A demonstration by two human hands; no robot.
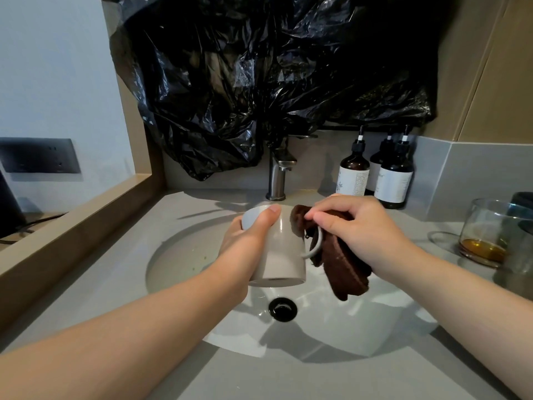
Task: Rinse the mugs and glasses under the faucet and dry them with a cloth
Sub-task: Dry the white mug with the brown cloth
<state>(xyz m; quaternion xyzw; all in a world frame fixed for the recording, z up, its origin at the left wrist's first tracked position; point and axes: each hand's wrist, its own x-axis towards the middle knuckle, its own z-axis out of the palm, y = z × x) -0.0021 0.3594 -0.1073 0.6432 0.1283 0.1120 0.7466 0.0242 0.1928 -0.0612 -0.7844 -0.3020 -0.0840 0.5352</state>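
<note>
A beige-grey glazed ceramic mug [284,252] is held in the air above the white oval sink basin [360,316], over the round black drain [282,309]. Its long axis is tilted: the closed base points up and away, toward the brushed-metal faucet [278,174], and the open mouth points down and toward the camera. The loop handle [314,246] points right. The left grip [245,246], a bare hand, is clamped on the mug body from the left, with the thumb lying across the base edge. The right grip [357,226], also a bare hand, is closed on a dark brown terry cloth [343,267] and holds it against the handle side of the mug; the free end of the cloth hangs over the basin. On the grey stone counter [86,284], at right, stands a clear glass tumbler with amber liquid [487,235]. Dark pump bottles with white labels [353,171] stand near the rear wall. Crumpled black plastic sheeting [259,82] hangs above the faucet.
</note>
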